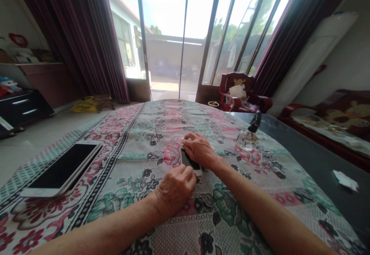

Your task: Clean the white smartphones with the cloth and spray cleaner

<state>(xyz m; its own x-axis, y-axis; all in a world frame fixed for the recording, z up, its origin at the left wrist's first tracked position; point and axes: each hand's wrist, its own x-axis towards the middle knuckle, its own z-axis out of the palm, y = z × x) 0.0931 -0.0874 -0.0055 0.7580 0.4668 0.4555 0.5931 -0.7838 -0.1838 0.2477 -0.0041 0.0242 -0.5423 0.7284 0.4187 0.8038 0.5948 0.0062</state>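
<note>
A phone (190, 161) with a white frame and dark screen lies flat on the flowered tablecloth (138, 147). At its near end, my left hand (177, 187) is closed, with curled fingers pressed on the phone's edge. My right hand (200, 149) lies across the far half, fingers bent together over the screen and far edge. Something thin and white shows beside and under that hand; whether it is a tissue or a cloth I cannot tell. The right palm and fingers hide much of the phone.
At left lies a white tablet (62, 168) on top of another flat device. A clear glass object with a black top (251, 131) stands at right. Crumpled white paper (345, 180) rests on the dark surface (306, 151). Beyond are a wooden chair (237, 89) and glass doors.
</note>
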